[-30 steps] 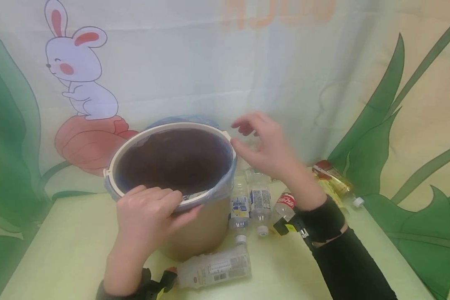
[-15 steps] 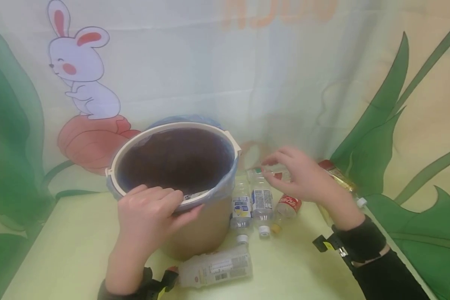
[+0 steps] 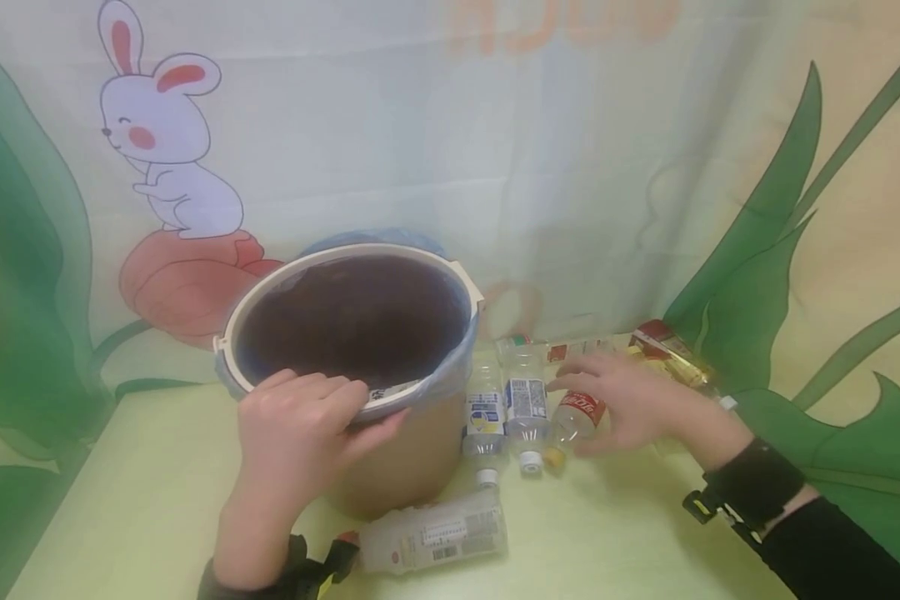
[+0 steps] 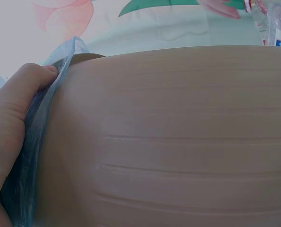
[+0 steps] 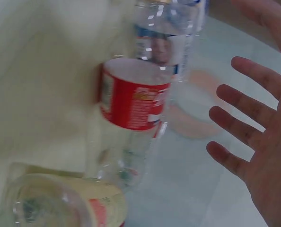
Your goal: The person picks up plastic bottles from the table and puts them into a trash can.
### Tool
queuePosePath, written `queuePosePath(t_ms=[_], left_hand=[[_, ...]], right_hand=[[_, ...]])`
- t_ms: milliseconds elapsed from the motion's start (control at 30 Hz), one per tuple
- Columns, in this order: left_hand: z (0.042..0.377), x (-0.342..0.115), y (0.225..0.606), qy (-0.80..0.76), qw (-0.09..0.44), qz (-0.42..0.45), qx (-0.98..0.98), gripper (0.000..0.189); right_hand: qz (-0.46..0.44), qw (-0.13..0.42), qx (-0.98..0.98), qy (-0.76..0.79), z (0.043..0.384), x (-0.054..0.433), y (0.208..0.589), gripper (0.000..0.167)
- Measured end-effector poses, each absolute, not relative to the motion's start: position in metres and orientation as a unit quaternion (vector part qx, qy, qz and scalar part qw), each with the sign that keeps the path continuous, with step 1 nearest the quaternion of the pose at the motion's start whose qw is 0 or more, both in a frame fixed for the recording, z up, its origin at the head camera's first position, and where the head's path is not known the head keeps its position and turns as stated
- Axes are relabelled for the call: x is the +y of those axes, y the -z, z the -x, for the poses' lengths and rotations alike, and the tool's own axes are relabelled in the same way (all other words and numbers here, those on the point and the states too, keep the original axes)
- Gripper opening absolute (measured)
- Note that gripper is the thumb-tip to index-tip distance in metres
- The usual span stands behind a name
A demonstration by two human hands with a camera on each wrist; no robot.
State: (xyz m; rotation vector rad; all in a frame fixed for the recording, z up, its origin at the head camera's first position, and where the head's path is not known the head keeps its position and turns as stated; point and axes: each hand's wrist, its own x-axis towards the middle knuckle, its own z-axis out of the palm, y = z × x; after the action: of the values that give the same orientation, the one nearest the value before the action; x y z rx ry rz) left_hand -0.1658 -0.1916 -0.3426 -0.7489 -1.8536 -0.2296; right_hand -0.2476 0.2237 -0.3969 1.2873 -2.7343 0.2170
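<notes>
My left hand (image 3: 300, 437) grips the near rim of a beige bucket-like bin (image 3: 412, 467), fingers over the edge. A blue plastic liner (image 4: 30, 137) is folded over the rim, with the thumb pressing it from outside in the left wrist view. My right hand (image 3: 633, 400), fingers spread, hovers at a clear soda bottle with a red label (image 3: 581, 404). That bottle lies on the table with its yellow cap toward me. In the right wrist view, the outstretched fingers (image 5: 244, 104) stand apart from the red label (image 5: 136, 104).
Two clear bottles with blue-and-white labels (image 3: 485, 414) (image 3: 527, 400) lie beside the bin. A whitish bottle (image 3: 438, 533) lies in front of it. Further bottles with yellow and dark red wrapping (image 3: 667, 354) lie at the back right. A printed curtain (image 3: 570, 167) hangs behind the table.
My right hand has moved from beside the bin's right rim, rightward and down to the red-labelled soda bottle. The left hand keeps its grip on the rim.
</notes>
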Motion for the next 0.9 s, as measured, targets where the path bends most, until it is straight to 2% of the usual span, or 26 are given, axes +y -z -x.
queuePosePath(t_ms=[267, 567, 900], left_hand=[[0.165, -0.192, 0.343, 0.099, 0.536, 0.317, -0.776, 0.061], [0.165, -0.192, 0.342, 0.099, 0.539, 0.317, -0.775, 0.062], [0.166, -0.193, 0.342, 0.095, 0.542, 0.314, -0.774, 0.062]], right_hand=[[-0.396, 0.031, -0.917, -0.043, 0.252, 0.231, 0.413, 0.086], [-0.348, -0.026, -0.936, -0.032, 0.263, 0.237, 0.428, 0.100], [-0.376, -0.009, -0.926, -0.028, 0.268, 0.241, 0.443, 0.081]])
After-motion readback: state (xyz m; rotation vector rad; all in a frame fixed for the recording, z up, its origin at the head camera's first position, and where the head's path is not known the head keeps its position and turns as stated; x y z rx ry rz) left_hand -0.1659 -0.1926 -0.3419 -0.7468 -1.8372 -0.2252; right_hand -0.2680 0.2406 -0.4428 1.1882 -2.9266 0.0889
